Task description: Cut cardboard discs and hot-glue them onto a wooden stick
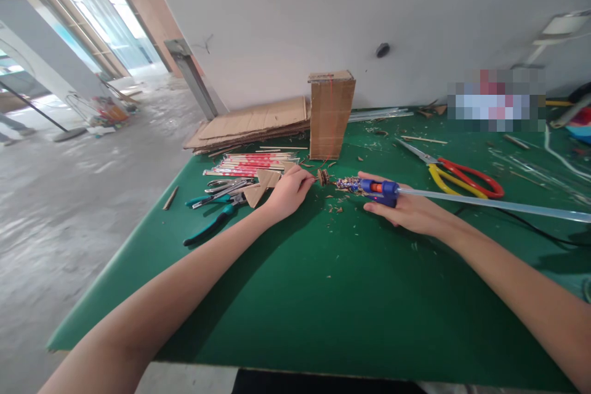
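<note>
My right hand point(406, 208) grips a blue and orange glue gun point(379, 189) with a long clear glue stick point(498, 204) trailing to the right. Its nozzle points left at a small brown round piece point(323, 177). My left hand point(290, 192) is closed in a pinch on a thin stick that carries that piece. Both hands rest on the green table point(295, 295). Small brown scraps lie scattered around the piece.
An upright cardboard box point(330, 114) stands behind the hands, with flat cardboard sheets point(253, 123) to its left. Red and white chopstick packs point(252, 163), pliers point(212, 221) and cardboard triangles point(261, 188) lie left. Red and yellow scissors point(457, 177) lie right.
</note>
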`<state>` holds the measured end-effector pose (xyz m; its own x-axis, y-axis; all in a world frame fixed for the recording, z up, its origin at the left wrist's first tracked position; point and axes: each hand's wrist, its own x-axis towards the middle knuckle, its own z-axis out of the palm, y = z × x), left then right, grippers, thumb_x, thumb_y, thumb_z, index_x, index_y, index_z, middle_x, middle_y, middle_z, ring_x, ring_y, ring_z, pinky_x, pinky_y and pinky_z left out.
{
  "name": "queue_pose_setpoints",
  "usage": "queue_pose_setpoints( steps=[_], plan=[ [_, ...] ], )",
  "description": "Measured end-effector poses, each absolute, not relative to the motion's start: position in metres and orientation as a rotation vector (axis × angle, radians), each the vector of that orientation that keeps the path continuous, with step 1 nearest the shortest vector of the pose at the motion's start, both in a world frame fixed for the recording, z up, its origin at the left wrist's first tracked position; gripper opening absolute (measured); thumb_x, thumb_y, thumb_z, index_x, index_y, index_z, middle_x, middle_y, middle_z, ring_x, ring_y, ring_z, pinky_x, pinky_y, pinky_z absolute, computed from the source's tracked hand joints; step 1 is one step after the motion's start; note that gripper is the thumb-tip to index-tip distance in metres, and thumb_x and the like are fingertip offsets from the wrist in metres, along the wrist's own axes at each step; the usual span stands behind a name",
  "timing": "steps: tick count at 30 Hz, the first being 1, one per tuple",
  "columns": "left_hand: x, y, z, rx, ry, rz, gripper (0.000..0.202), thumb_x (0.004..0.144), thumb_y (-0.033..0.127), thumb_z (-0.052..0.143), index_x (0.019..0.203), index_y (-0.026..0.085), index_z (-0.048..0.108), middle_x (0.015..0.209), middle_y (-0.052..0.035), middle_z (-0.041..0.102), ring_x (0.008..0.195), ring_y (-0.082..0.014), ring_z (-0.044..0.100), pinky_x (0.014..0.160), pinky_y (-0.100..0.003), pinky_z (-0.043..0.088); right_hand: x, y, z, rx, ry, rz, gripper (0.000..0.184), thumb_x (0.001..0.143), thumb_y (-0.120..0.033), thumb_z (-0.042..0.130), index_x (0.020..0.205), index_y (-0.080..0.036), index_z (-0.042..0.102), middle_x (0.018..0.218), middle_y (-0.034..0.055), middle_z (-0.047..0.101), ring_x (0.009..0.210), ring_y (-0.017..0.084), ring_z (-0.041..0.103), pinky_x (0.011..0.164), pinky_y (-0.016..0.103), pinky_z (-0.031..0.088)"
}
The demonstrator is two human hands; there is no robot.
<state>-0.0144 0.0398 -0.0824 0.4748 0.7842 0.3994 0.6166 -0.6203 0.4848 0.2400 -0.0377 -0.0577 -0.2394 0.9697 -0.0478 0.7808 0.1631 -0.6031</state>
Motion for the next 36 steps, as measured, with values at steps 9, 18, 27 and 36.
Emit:
queue_pose_setpoints(
  steps=[9,18,27,36],
  plan=[
    [-0.015,0.040,-0.083,2.460,1.198,0.869,0.022,0.090,0.023,0.043,0.075,0.016,0.057,0.079,-0.0038,0.054,0.079,-0.0166,0.054,0.074,-0.030,0.045,0.239,-0.037,-0.057,-1.631,-2.108,0.719,0.063,0.082,-0.053,0.051,0.140,-0.033,0.038,0.097,0.0061,0.068,0.082,0.029,0.065,0.064,0.043,0.053],
    [-0.014,0.041,-0.083,2.452,1.219,0.875,0.025,0.091,0.025,0.042,0.073,0.016,0.057,0.078,-0.0033,0.053,0.078,-0.0158,0.054,0.072,-0.028,0.043,0.235,-0.038,-0.049,-1.735,-2.122,0.804,0.068,0.083,-0.054,0.049,0.143,-0.026,0.033,0.065,0.0017,0.063,0.054,0.021,0.061,0.057,0.036,0.049],
    [-0.015,0.042,-0.084,2.462,1.206,0.874,0.026,0.091,0.025,0.041,0.074,0.016,0.058,0.079,-0.0036,0.055,0.078,-0.0159,0.054,0.074,-0.029,0.044,0.236,-0.042,-0.052,-1.598,-2.013,0.836,0.062,0.082,-0.048,0.053,0.140,-0.030,0.037,0.090,0.0046,0.068,0.069,0.022,0.065,0.062,0.037,0.052],
    [-0.015,0.042,-0.084,2.477,1.187,0.857,0.025,0.091,0.025,0.042,0.076,0.016,0.060,0.080,-0.0041,0.056,0.079,-0.0162,0.055,0.074,-0.029,0.045,0.237,-0.039,-0.060,-1.523,-1.942,0.899,0.059,0.080,-0.045,0.057,0.136,-0.035,0.041,0.101,0.0025,0.068,0.060,0.016,0.061,0.057,0.033,0.051]
  ],
)
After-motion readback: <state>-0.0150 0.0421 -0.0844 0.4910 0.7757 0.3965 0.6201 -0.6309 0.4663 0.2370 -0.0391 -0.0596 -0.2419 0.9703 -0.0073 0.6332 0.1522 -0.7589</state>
